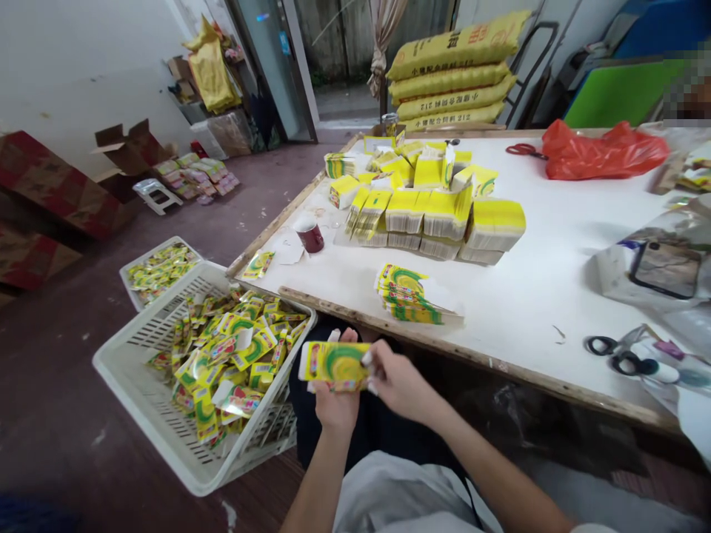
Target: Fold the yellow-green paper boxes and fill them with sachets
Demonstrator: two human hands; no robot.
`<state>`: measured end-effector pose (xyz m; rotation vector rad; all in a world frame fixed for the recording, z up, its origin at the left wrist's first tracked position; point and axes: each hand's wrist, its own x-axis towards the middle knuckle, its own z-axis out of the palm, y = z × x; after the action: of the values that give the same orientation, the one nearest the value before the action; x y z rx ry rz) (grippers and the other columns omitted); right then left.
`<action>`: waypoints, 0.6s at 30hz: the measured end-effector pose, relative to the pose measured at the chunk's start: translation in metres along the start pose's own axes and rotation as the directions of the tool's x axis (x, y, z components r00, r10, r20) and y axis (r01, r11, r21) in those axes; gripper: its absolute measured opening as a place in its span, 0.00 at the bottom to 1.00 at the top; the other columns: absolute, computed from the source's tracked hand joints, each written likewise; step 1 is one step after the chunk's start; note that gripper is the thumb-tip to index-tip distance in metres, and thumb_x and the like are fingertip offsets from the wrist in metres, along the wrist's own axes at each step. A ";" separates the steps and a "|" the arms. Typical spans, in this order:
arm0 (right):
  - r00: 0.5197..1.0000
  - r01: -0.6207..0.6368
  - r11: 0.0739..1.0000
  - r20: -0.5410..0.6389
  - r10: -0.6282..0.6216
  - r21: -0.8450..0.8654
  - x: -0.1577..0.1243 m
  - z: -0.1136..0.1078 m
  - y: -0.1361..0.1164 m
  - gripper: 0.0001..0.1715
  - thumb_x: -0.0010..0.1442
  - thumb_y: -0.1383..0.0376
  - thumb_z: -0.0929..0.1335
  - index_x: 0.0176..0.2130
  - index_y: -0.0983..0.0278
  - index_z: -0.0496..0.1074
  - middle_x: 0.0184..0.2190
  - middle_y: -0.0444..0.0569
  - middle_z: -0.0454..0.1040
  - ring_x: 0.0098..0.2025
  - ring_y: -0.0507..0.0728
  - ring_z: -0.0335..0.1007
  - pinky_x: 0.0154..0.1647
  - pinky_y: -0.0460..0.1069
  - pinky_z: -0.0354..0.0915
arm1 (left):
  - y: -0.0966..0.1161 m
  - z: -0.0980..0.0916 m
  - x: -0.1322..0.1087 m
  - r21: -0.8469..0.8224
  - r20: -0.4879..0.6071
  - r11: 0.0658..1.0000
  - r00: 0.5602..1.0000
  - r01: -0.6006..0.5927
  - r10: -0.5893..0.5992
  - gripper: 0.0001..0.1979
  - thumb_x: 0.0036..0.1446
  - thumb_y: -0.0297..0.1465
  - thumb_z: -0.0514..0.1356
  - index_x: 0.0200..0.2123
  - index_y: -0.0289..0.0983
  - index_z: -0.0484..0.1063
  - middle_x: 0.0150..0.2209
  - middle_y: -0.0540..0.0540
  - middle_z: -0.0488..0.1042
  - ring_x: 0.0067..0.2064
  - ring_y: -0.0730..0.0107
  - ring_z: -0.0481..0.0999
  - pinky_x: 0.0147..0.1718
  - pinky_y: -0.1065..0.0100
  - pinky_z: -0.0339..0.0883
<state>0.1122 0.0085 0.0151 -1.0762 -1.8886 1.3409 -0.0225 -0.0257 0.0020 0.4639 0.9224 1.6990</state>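
Observation:
A flat yellow-and-green printed carton (333, 363) is held below the table's front edge by both hands. My left hand (335, 402) grips it from underneath, fingers curled around it. My right hand (397, 381) pinches its right end with the fingertips. Just left of the hands stands a white slotted basket (138, 385) filled with several folded cartons of the same print. On the table above lies a fanned pile of flat cartons (411, 295), and further back a large block of bundled yellow stacks (438, 211).
White table (555, 252) with a dark red cup (309, 235), scissors (622, 355), a phone on plastic bags (663, 268), a red bag (605, 152). A second basket (158, 268), cardboard boxes (49, 192) and yellow sacks (455, 74) stand around.

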 end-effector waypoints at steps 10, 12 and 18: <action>0.997 0.047 0.984 -0.074 -0.035 0.169 -0.009 0.035 0.004 0.19 0.50 0.73 0.70 0.43 0.60 0.67 0.32 0.41 0.68 0.30 0.51 0.63 0.31 0.45 0.61 | 0.006 -0.005 0.009 0.004 -0.193 0.998 0.979 -0.062 0.062 0.33 0.35 0.63 0.65 0.30 0.39 0.71 0.28 0.51 0.69 0.29 0.72 0.70 0.31 0.70 0.69; 0.984 0.110 0.989 -0.149 -0.095 0.095 -0.006 0.020 0.006 0.15 0.53 0.73 0.67 0.42 0.61 0.69 0.32 0.42 0.69 0.31 0.52 0.63 0.32 0.46 0.61 | 0.001 -0.011 0.004 0.079 -0.199 0.994 0.976 -0.074 0.088 0.32 0.31 0.57 0.71 0.32 0.40 0.73 0.31 0.50 0.74 0.33 0.70 0.75 0.35 0.69 0.72; 0.963 0.206 0.979 -0.176 -0.202 0.002 -0.010 -0.016 0.006 0.09 0.57 0.72 0.65 0.37 0.63 0.73 0.29 0.44 0.70 0.29 0.52 0.64 0.30 0.46 0.61 | 0.000 -0.027 -0.004 0.197 -0.191 0.980 0.980 -0.024 0.062 0.20 0.36 0.43 0.76 0.26 0.36 0.77 0.25 0.48 0.78 0.28 0.66 0.77 0.35 0.64 0.74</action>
<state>0.1320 0.0092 0.0142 -0.9286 -1.7976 1.1106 -0.0403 -0.0393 -0.0145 0.4528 1.2378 1.7241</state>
